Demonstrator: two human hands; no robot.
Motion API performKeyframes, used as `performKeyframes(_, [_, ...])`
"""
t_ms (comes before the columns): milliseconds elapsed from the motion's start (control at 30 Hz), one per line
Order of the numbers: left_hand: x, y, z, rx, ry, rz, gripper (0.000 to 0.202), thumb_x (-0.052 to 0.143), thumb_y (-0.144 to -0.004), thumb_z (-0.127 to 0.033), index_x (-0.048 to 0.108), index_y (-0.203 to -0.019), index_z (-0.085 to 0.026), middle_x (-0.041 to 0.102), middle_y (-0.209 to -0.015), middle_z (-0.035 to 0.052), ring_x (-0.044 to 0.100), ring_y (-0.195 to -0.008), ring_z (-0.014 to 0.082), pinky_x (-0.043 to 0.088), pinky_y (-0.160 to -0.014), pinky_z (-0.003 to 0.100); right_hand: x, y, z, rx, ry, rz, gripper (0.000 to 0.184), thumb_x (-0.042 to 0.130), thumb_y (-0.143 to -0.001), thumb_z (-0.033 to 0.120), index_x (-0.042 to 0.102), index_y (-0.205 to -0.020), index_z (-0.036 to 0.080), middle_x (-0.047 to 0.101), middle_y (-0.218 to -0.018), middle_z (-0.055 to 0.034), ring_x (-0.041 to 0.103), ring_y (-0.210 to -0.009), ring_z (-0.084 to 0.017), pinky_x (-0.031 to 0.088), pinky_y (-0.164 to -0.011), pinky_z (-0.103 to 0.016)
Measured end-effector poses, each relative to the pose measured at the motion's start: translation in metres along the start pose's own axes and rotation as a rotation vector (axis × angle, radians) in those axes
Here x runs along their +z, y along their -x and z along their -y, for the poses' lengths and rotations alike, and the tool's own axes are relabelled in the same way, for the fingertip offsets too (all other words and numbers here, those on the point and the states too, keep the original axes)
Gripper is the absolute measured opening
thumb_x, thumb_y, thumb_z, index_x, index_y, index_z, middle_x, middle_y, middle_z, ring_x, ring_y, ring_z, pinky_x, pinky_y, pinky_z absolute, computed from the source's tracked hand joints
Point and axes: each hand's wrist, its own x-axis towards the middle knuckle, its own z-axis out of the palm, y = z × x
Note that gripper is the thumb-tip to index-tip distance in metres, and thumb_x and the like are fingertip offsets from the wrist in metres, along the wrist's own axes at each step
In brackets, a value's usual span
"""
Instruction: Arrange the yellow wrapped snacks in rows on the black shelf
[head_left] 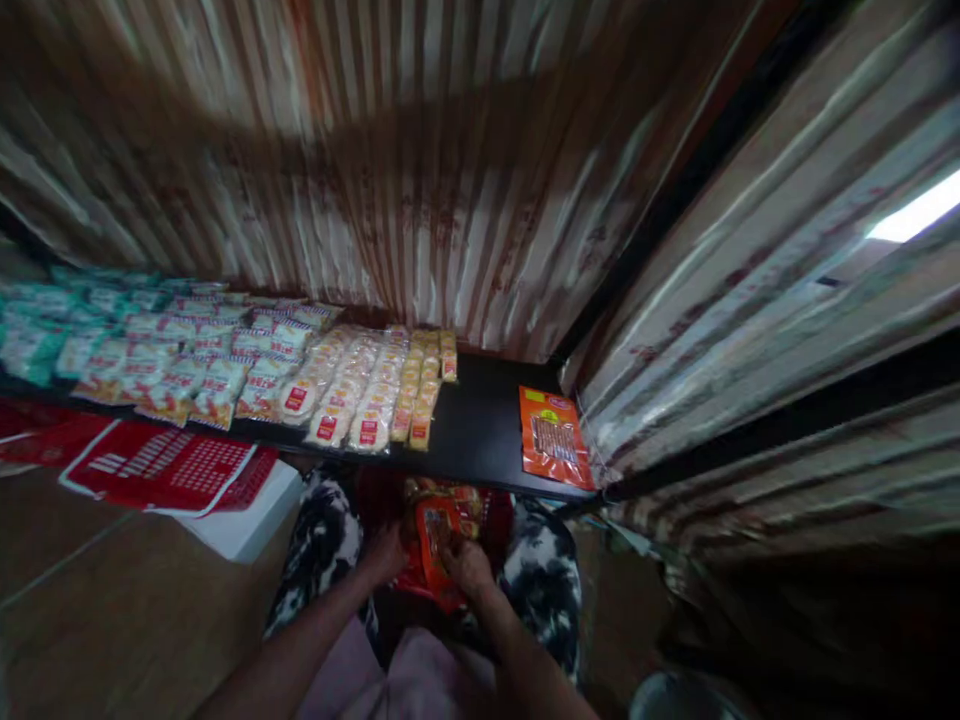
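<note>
So, down between the patterned trouser legs [541, 570], an orange packet [435, 530] is held by the right hand [470, 568], fingers closed over its right side. The left hand [385, 554] is placed just beside its left edge, but it's pretty dim down there, so whether anything is gripped by it can't be told. Right behind, more glossy packs [471, 503] are bunched up, not on the black shelf [480, 445]. Up there plenty has been laid out already: one flat orange pouch [555, 437] at the right end, well apart from the rest, then, going left, yellow packs [422, 392], packs of pale rounds [367, 385], white snack bags [217, 372] and teal packs [45, 325], mostly in rows. Behind it all, corrugated sheeting [450, 220] can be seen.
</note>
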Motion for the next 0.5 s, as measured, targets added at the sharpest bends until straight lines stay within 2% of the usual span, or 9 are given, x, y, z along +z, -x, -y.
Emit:
performKeyframes(100, [-0.001,0.003,0.0,0.023,0.051,-0.046,0.058,0.054,-0.073,-0.024,0.049,-0.13,-0.011,0.054,-0.131,0.0133,0.048,-0.124,0.0247,0.033,-0.104,0.029,-0.002,0.005,0.0,-0.012,-0.044,-0.005,0.025,0.049,-0.087,0.028,0.072,-0.086,0.016,0.074,-0.09,-0.0109,0.069,-0.086,-0.019,0.042,-0.067,-0.021])
performKeyframes(267, [-0.003,-0.001,0.002,0.008,0.217,-0.151,0.055,0.05,-0.078,-0.028,0.05,-0.129,-0.008,0.054,-0.131,0.0149,0.049,-0.123,0.0222,0.034,-0.104,0.026,-0.003,0.007,0.007,0.107,-0.182,-0.066,0.022,0.051,-0.085,0.028,0.07,-0.086,0.018,0.073,-0.084,-0.0085,0.068,-0.081,-0.019,0.044,-0.067,-0.021])
performKeyframes(367, [-0.003,-0.006,0.004,-0.012,0.327,-0.204,0.052,0.05,-0.079,-0.029,0.052,-0.127,-0.009,0.054,-0.131,0.0142,0.048,-0.124,0.0217,0.034,-0.105,0.026,-0.001,0.004,0.008,0.131,-0.177,-0.191,0.024,0.05,-0.084,0.027,0.069,-0.093,0.017,0.072,-0.093,-0.0102,0.067,-0.087,-0.02,0.046,-0.075,-0.023])
performKeyframes(500, [0.001,-0.013,0.008,0.014,0.49,-0.162,0.05,0.053,-0.077,-0.026,0.056,-0.123,-0.008,0.057,-0.128,0.0138,0.052,-0.12,0.021,0.036,-0.103,0.026,-0.003,-0.003,0.002,0.156,-0.14,-0.355,0.033,0.047,-0.085,0.031,0.07,-0.1,0.013,0.068,-0.106,-0.0155,0.064,-0.101,-0.025,0.046,-0.088,-0.029])
